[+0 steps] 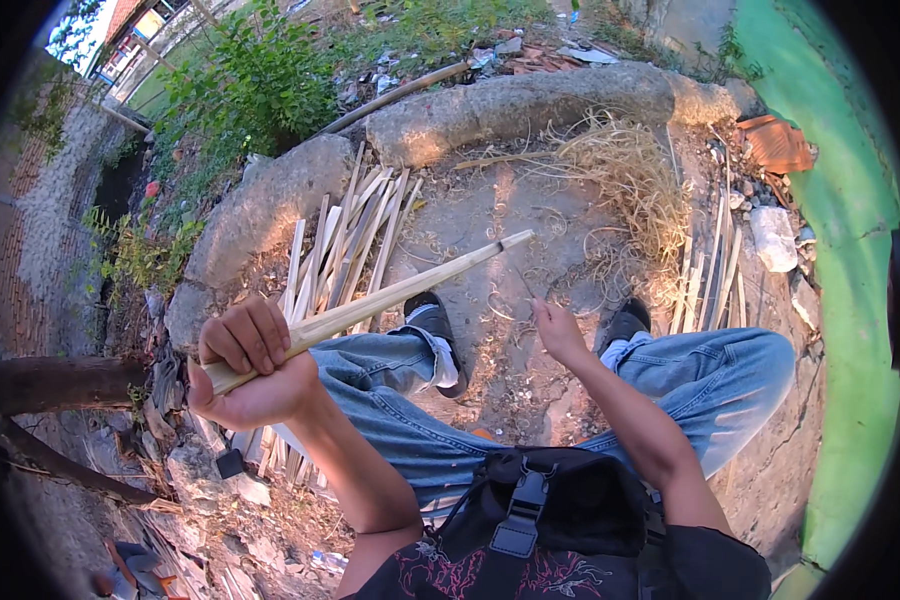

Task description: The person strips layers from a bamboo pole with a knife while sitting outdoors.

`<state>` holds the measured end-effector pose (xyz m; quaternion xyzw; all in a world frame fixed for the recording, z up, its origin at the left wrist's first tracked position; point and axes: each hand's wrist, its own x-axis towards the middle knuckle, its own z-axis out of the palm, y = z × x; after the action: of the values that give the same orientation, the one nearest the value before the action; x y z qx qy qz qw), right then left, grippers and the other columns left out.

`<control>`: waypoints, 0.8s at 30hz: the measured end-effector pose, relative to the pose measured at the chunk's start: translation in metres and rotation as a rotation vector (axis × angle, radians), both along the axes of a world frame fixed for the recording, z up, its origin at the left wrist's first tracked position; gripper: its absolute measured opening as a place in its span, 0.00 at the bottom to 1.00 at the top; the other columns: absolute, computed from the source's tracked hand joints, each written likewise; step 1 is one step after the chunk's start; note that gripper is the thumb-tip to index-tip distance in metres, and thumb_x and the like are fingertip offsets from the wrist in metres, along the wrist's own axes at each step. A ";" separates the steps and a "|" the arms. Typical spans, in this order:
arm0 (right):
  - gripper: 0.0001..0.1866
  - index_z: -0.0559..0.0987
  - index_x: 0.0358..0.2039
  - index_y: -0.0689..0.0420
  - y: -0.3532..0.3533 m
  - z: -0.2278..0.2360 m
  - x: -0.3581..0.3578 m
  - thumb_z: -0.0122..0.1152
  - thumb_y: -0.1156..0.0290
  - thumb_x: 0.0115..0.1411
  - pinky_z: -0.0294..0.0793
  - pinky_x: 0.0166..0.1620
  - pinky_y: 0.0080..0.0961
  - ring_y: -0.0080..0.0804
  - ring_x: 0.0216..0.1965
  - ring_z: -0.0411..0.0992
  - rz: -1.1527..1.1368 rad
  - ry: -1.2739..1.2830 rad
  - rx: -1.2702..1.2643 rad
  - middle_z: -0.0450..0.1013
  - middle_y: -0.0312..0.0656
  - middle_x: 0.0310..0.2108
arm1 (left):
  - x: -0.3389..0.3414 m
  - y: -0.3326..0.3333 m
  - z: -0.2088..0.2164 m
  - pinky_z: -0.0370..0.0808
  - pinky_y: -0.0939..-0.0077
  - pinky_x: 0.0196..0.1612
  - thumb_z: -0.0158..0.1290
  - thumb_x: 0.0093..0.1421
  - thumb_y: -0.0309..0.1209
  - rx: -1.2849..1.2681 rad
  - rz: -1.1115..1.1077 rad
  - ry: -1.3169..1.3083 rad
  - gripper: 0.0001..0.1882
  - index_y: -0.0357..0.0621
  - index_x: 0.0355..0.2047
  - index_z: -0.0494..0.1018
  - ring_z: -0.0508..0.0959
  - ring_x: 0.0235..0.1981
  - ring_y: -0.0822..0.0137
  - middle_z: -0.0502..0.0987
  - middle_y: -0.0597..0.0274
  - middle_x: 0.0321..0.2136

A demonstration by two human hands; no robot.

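Observation:
My left hand (255,360) is wrapped round the near end of a long pale bamboo strip (400,289). The strip slants up and to the right across my knee, with a dark node close to its far tip. My right hand (558,331) is closed on a knife (526,283), low between my knees. Only its thin dark blade shows, pointing up and left toward the strip but apart from it; the handle is hidden in my fingers.
Split bamboo strips (345,240) lie piled on the left, and more strips (715,270) lie at the right. Curly shavings (625,185) are heaped ahead on the concrete. A low rough kerb (520,110) curves round the far side; a green wall (830,150) stands at the right.

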<state>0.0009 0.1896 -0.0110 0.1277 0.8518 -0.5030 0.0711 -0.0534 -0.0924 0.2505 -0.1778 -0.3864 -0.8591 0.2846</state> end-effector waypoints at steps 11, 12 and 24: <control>0.23 0.68 0.58 0.53 -0.055 0.247 0.045 0.44 0.57 0.67 0.64 0.23 0.31 0.31 0.14 0.64 0.359 0.067 -0.197 0.62 0.46 0.12 | 0.033 0.060 0.031 0.50 0.80 0.19 0.47 0.54 0.42 -0.098 0.181 0.075 0.17 0.47 0.21 0.53 0.56 0.16 0.73 0.54 0.64 0.13; 0.23 0.67 0.59 0.53 -0.054 0.264 0.053 0.44 0.57 0.67 0.64 0.23 0.32 0.32 0.13 0.64 0.390 0.041 -0.213 0.62 0.48 0.12 | 0.040 0.067 0.035 0.49 0.80 0.19 0.46 0.57 0.42 -0.104 0.216 0.071 0.18 0.47 0.21 0.53 0.55 0.16 0.73 0.53 0.64 0.13; 0.21 0.69 0.57 0.49 -0.033 0.274 0.112 0.44 0.58 0.67 0.65 0.22 0.38 0.46 0.13 0.66 0.466 0.182 -0.150 0.64 0.52 0.11 | 0.091 0.084 0.006 0.47 0.76 0.18 0.41 0.58 0.42 -0.177 -0.100 0.212 0.17 0.49 0.18 0.52 0.51 0.14 0.74 0.51 0.68 0.11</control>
<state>0.1128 0.1571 0.2634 -0.1235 0.8214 -0.5442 0.1175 0.0380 -0.0083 0.2567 -0.3109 -0.4193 -0.8111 0.2639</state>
